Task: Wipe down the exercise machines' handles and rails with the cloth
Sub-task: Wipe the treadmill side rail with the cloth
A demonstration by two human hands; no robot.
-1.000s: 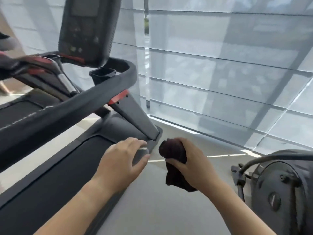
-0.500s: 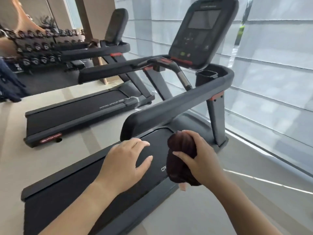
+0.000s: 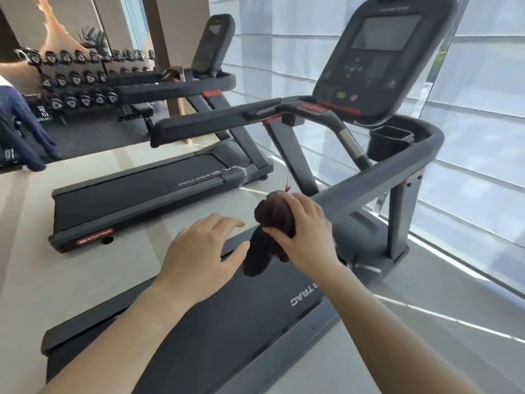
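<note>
The right hand (image 3: pixel 306 237) is curled round a bunched dark brown cloth (image 3: pixel 272 220) at the near end of the grey side rail (image 3: pixel 377 170) of the black treadmill (image 3: pixel 227 322) (touching or not, I cannot tell), while the left hand (image 3: pixel 199 251) hovers beside it, fingers spread, holding nothing.

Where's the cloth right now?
Head view, centre: the dark cloth is bunched in the right hand, at the lower end of the closest treadmill's right handrail, just right of the left hand.
</note>
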